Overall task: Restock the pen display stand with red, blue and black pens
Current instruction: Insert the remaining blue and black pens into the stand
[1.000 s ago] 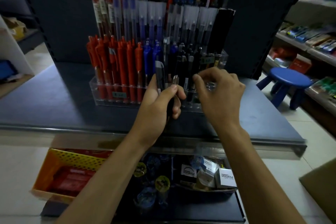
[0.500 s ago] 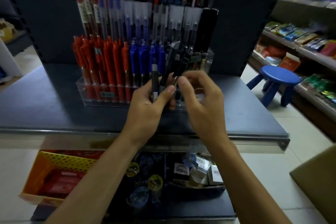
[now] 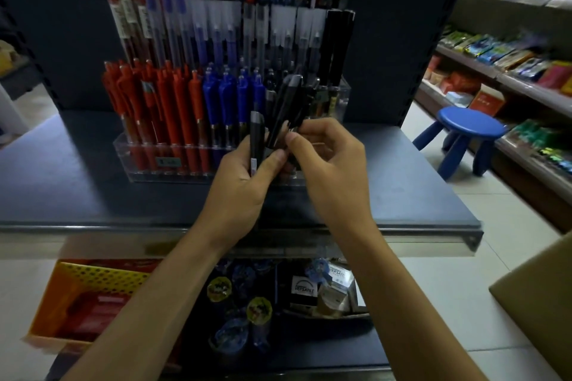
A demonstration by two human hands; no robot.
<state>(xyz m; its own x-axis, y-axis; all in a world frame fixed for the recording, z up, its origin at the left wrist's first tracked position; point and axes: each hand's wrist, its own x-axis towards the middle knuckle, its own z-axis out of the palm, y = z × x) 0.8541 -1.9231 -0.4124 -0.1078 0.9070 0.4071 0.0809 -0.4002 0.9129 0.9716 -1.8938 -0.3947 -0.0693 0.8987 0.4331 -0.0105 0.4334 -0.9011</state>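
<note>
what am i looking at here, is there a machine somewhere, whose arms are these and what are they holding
There is no machine here: the two arms belong to a person working with bare hands. The single picture comes from a camera worn on that person's head, looking forward and down, so the arms reach in from the bottom edge. On the dark blue shelf stands a clear display stand, with red pens on its left and blue pens in the middle; darker pens fill its right side. The left hand grips a small bunch of black pens, and the right hand pinches one of them. A blue stool stands on the floor to the right.
</note>
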